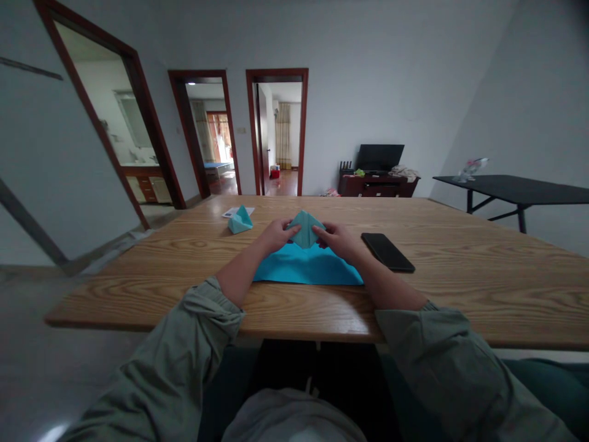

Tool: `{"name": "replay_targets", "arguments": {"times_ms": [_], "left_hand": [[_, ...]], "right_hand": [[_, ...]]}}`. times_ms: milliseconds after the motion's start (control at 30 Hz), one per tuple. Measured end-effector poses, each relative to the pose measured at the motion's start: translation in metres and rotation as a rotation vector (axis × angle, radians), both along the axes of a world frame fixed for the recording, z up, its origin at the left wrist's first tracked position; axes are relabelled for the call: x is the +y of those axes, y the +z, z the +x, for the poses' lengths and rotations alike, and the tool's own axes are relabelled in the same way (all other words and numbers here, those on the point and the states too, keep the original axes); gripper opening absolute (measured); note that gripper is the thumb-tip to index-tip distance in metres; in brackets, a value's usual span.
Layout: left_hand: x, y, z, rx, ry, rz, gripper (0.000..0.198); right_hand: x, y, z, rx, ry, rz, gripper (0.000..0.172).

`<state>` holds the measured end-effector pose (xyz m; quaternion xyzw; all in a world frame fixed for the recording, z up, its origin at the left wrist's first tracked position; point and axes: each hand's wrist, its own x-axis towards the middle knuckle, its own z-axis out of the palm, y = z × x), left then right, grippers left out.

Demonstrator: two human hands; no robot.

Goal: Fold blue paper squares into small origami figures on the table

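Observation:
Between both hands is a light teal piece of folded paper (pixel 304 229), diamond-shaped, with a crease down its middle. My left hand (pixel 279 235) pinches its left corner, thumb on the near face. At the right corner, my right hand (pixel 335 238) grips it the same way. Beneath the hands a bright blue sheet (pixel 306 267) lies flat on the wooden table (pixel 184 301). Some fingers are hidden behind the folded paper. Left of the hands stands another folded paper shape (pixel 240 221) in light teal, with a raised point.
A black phone (pixel 388 252) lies on the table right of my right forearm. Behind the standing paper shape is a small white card (pixel 230 213). A black table (pixel 515 187) stands at the right, and a television (pixel 380 158) sits on a cabinet by the far wall.

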<state>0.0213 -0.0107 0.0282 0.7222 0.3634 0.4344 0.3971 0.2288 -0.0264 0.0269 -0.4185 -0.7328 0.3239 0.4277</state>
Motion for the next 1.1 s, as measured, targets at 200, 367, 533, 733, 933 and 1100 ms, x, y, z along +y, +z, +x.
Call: {"name": "replay_targets", "arguments": {"times_ms": [200,367,533,733,933,1100], "left_hand": [[-0.014,0.009,0.002,0.004,0.029,-0.001,0.046],[-0.012,0.006,0.005,-0.051,0.061,-0.061,0.047],[-0.005,0.001,0.006,-0.065,0.159,-0.059,0.04],[-0.009,0.004,0.009,-0.161,0.113,-0.167,0.04],[-0.019,0.006,0.018,-0.079,0.064,-0.186,0.048],[-0.021,0.004,0.022,-0.046,0.047,-0.095,0.054]], "right_hand": [[0.0,-0.005,-0.002,-0.01,0.071,-0.087,0.036],[0.0,-0.011,-0.012,-0.054,-0.003,0.121,0.053],[-0.008,-0.017,-0.02,-0.362,-0.111,0.482,0.057],[-0.019,-0.015,-0.023,-0.535,-0.086,0.473,0.074],[-0.017,-0.012,-0.024,-0.459,-0.059,0.408,0.039],[-0.014,-0.012,-0.025,-0.339,-0.137,0.381,0.032]]}}
